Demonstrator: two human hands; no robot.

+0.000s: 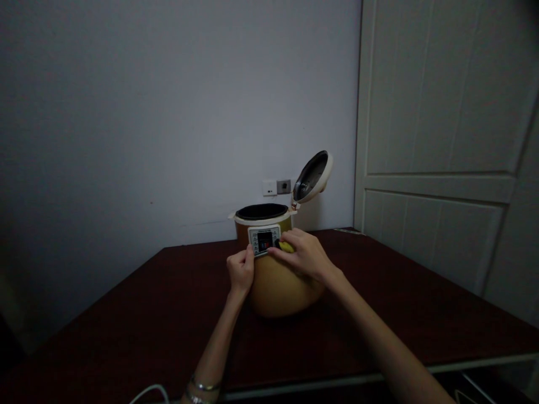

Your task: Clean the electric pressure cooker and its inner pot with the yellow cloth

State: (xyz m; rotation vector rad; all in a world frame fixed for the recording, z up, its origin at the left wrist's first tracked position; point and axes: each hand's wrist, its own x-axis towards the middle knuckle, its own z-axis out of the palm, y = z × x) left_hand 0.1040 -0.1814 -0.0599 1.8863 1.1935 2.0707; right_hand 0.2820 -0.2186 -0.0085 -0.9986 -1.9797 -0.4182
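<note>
A gold-brown electric cooker (284, 289) with a white rim stands on the table, its round lid (312, 177) raised and leaning back to the right. Its dark inner pot (261, 211) shows at the top. My left hand (241, 270) is closed at the lower left corner of the control panel (264, 238), thumb pressed up against the panel's edge. Closed around a small yellow and black object (287, 246), my right hand (304, 255) holds it at the panel's right side. The fingers hide most of this object, so its kind is unclear.
Dark red tabletop (177, 314) spreads around the cooker. Behind it, a white outlet (270, 188) and a grey socket (283, 186) sit on the pale wall. A white panelled door (438, 151) stands at the right. A white cable (151, 388) curves at the bottom left.
</note>
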